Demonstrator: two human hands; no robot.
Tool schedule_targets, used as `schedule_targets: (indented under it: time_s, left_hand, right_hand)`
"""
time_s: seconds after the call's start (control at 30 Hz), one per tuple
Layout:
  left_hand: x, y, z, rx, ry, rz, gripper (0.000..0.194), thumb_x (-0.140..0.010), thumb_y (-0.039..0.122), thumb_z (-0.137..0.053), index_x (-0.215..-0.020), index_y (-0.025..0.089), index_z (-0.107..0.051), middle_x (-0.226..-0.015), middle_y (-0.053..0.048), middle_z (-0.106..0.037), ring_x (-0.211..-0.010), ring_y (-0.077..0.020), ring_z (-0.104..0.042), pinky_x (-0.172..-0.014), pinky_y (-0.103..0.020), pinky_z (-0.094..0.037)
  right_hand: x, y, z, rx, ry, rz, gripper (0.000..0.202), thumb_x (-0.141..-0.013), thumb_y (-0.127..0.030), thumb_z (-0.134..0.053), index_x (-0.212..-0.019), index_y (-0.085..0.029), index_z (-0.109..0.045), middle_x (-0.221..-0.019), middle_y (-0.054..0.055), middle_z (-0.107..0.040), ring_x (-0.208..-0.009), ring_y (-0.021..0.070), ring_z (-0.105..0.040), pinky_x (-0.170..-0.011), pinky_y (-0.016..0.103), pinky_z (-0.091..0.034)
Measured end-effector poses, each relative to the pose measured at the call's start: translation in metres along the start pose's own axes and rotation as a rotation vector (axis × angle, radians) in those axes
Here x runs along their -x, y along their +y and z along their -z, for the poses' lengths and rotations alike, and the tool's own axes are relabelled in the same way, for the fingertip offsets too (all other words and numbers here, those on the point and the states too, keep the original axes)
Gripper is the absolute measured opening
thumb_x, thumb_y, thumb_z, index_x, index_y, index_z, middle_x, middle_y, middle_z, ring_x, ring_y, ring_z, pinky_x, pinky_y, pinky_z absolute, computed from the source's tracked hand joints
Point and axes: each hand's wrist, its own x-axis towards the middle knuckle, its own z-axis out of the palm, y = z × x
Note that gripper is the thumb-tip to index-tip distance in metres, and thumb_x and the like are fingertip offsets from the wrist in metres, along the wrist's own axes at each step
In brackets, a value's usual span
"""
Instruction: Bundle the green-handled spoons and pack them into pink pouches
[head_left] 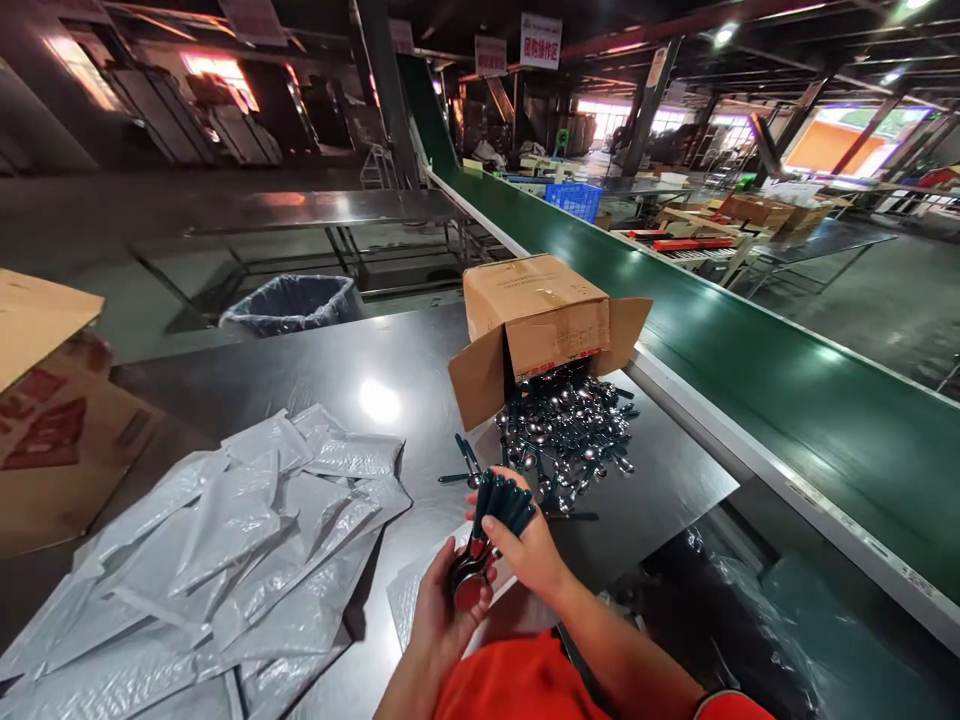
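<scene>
A bundle of spoons with dark green handles (501, 503) is held between my two hands, just in front of my red shirt. My left hand (442, 600) is wrapped round the metal bowls at the lower end. Around the handles, the fingers and thumb of my right hand (529, 545) are closed. Beyond my hands, a big heap of similar spoons (570, 425) spills from an open cardboard box (551, 310) lying on its side. A few loose spoons (466, 465) lie left of the heap.
Grey padded mailers (225, 540) are piled on the metal table (420, 350) at the left. White sheets (412, 590) lie under my hands. A green conveyor belt (720, 340) runs along the right. Behind the table stands a lined bin (292, 305); another carton (60, 440) is far left.
</scene>
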Motion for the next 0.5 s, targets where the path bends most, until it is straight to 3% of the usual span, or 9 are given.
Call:
schedule_targets:
  time_s: [0.1,0.2,0.27,0.33,0.4,0.5]
  left_hand:
    - [0.002,-0.002,0.0,-0.002,0.021,-0.094,0.029,-0.097,0.022,-0.044,-0.08,0.009,-0.063,-0.064,-0.011,-0.07,-0.045,-0.0154,-0.064,-0.038,-0.019,-0.048]
    - [-0.001,-0.005,0.001,-0.008,0.037,-0.143,0.034,-0.097,0.025,-0.045,-0.07,0.011,-0.06,-0.049,-0.004,-0.06,-0.033,-0.0112,-0.052,-0.028,-0.016,-0.036]
    - [-0.003,-0.004,0.003,0.004,0.059,-0.151,0.037,-0.097,0.028,-0.046,-0.065,0.013,-0.056,-0.044,-0.001,-0.055,-0.031,-0.0102,-0.048,-0.027,-0.016,-0.034]
    - [-0.004,-0.001,0.004,0.005,0.097,-0.154,0.035,-0.096,0.025,-0.047,-0.065,0.013,-0.055,-0.043,-0.001,-0.054,-0.031,-0.0094,-0.048,-0.027,-0.015,-0.034]
    - [-0.003,0.003,0.005,-0.009,0.127,-0.163,0.032,-0.095,0.023,-0.047,-0.066,0.013,-0.055,-0.045,-0.001,-0.056,-0.032,-0.0083,-0.048,-0.028,-0.015,-0.035]
    - [0.0,0.006,0.006,-0.012,0.149,-0.224,0.029,-0.095,0.021,-0.048,-0.068,0.013,-0.055,-0.049,-0.002,-0.059,-0.035,-0.0079,-0.051,-0.031,-0.014,-0.038]
  right_hand:
    - [-0.002,0.002,0.002,-0.042,-0.039,-0.013,0.071,-0.082,-0.051,-0.071,-0.139,-0.027,-0.036,-0.123,0.011,-0.066,-0.102,0.0261,-0.07,-0.095,0.048,-0.054]
    - [0.0,0.001,0.001,-0.002,-0.185,-0.034,0.073,-0.083,-0.048,-0.071,-0.143,-0.029,-0.034,-0.133,0.01,-0.061,-0.113,0.0261,-0.066,-0.1,0.047,-0.051]
    - [0.003,0.0,0.0,0.131,-0.214,0.004,0.068,-0.084,-0.044,-0.07,-0.142,-0.027,-0.039,-0.135,0.01,-0.059,-0.118,0.0265,-0.062,-0.102,0.045,-0.049]
    - [0.004,-0.001,-0.001,0.281,-0.113,0.128,0.069,-0.08,-0.039,-0.074,-0.14,-0.025,-0.042,-0.133,0.011,-0.059,-0.119,0.0263,-0.06,-0.102,0.042,-0.048]
    - [0.004,-0.005,-0.001,0.397,0.066,0.308,0.062,-0.078,-0.033,-0.075,-0.132,-0.024,-0.048,-0.124,0.009,-0.061,-0.109,0.0236,-0.061,-0.094,0.038,-0.051]
    - [0.001,-0.014,-0.002,0.544,0.197,0.524,0.022,-0.083,-0.023,-0.068,-0.104,-0.023,-0.059,-0.1,0.005,-0.061,-0.09,0.0182,-0.06,-0.079,0.031,-0.051]
